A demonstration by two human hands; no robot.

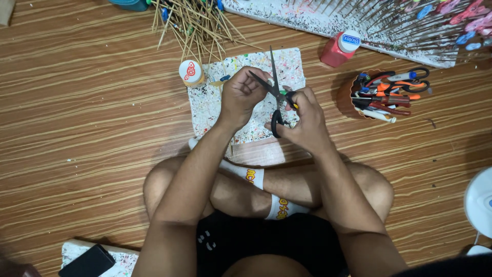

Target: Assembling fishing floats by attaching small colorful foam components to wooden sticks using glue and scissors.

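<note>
Head view shows the right hand (303,119) working black scissors (275,97), blades open, at a small green piece pinched by the left hand (245,95) over the paint-speckled board (215,105); cut looks unfinished.

Black-handled steel scissors (277,97) over a white foam board speckled with multicoloured paint (215,97). Left of the board: orange bottle with white cap (191,73). Right of it: red bottle, white cap (341,47); brown cup (346,97). Beneath the board: striped brown wood-grain floor (92,133).
</note>
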